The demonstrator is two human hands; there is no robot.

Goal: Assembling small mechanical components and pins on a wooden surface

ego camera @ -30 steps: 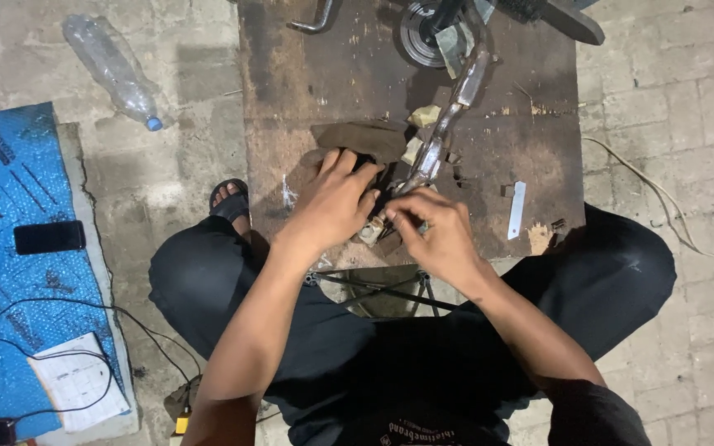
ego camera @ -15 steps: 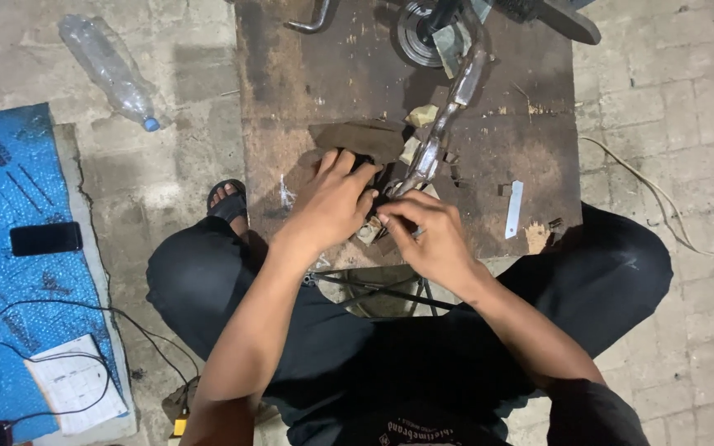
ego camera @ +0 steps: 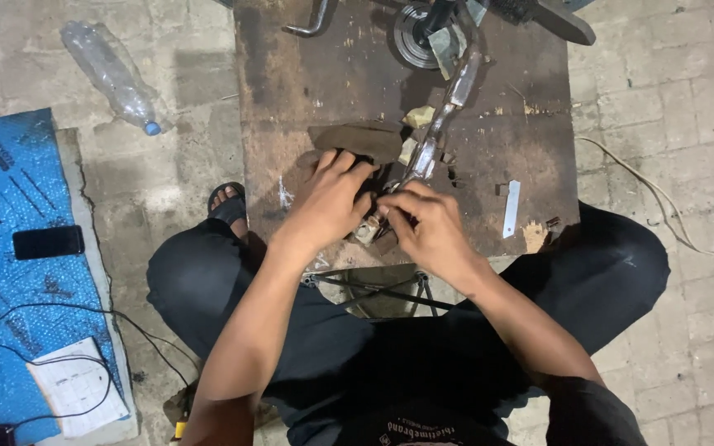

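Note:
My left hand (ego camera: 330, 201) and my right hand (ego camera: 428, 229) meet at the near end of a long shiny metal lever (ego camera: 448, 107) that lies across a small rusty work table (ego camera: 291, 91). Both hands close around the dark fitting at the lever's near end. A small pale block (ego camera: 367, 232) shows between my fingers. The part under my palms is hidden. The lever's far end runs up to a round black disc (ego camera: 413, 35).
A thin flat metal strip (ego camera: 511, 209) lies right of my hands on the table. An empty plastic bottle (ego camera: 109, 73) lies on the paved floor at left. A blue mat (ego camera: 10, 272) carries a black phone (ego camera: 48, 242), a paper and cables.
My hands stay at the same spot on the lever's near end; my right fingers have shifted slightly. Nothing else has moved.

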